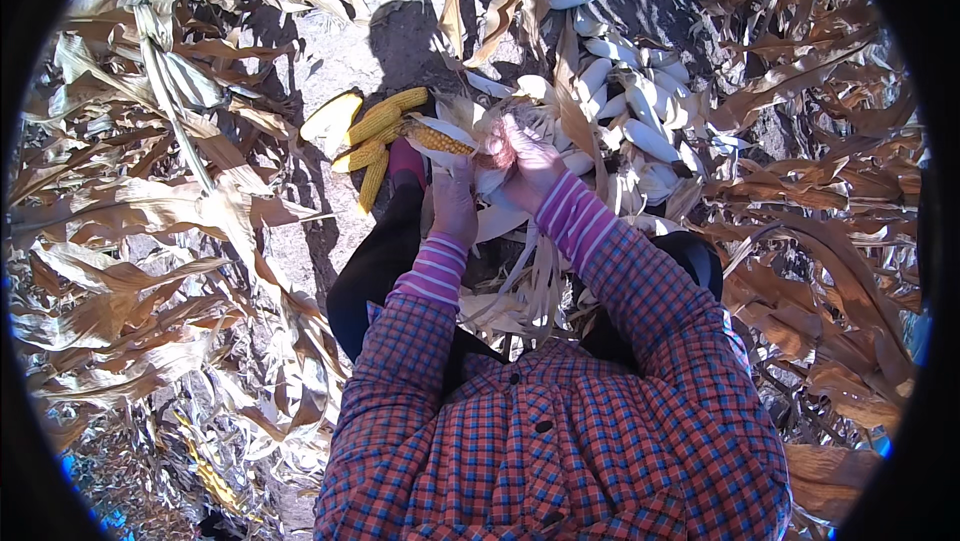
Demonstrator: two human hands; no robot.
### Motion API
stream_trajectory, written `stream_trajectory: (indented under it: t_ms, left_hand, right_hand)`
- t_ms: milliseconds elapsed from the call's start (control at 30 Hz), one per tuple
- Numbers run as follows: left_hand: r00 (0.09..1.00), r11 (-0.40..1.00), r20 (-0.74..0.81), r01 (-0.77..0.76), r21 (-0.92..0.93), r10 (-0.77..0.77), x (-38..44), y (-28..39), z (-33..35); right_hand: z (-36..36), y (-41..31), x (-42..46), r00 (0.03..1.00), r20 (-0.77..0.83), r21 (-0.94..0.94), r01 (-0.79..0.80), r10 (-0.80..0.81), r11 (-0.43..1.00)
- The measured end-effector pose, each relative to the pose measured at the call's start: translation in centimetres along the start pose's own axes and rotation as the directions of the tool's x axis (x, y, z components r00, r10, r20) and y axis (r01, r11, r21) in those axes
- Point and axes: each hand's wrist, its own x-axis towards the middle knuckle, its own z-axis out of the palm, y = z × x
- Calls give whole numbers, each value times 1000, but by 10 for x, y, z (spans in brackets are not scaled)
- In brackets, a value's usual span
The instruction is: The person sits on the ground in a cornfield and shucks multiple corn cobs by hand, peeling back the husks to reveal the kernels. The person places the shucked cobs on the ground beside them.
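Note:
My left hand [454, 203] grips an ear of yellow corn [441, 140] from below, its kernels showing between pale husk leaves. Close on its right, my right hand [531, 164] has its fingers closed on reddish corn silk and husk [501, 143]. Husked yellow corn cobs [373, 126] lie in a small pile on the ground to the left of the held ear. On the right, beyond my right hand, is a larger heap of ears in white husks [651, 140]. Loose husk leaves [544, 286] lie below my hands, between my legs.
Dry corn stalks [169, 102] and brown leaves [840, 263] cover the ground on both sides. Bare soil [330, 45] shows ahead and to the left. A pink shoe [407, 163] stands beside the yellow cobs. Yellow pieces [214, 473] lie among litter at the lower left.

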Motion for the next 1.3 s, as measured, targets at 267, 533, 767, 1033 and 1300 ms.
stream_trajectory:
  t_ms: [267, 533, 767, 1033, 1300]
  left_hand:
    - [917, 958, -375, 27, -284, -137, 24, 72, -45]
    - [962, 909, -220, -58, 412, 161, 28, 32, -55]
    - [1000, 741, 7, -23, 671, 25, 7, 29, -13]
    - [975, 607, 104, -203, 768, 194, 7, 11, -12]
    - [968, 559, 228, -131, 818, -106, 6, 16, -24]
  right_hand:
    - [-48, 34, -28, 940, 192, -415, -184, 283, 891]
    - [-60, -26, 9, 962, 10, -495, 243, -274, 834]
    - [-26, -31, 4, 972, 229, -541, 174, -55, 823]
    - [-46, -8, 28, 937, 27, -722, 259, -349, 641]
    - [-49, -28, 17, 999, -13, -891, 6, -39, 455]
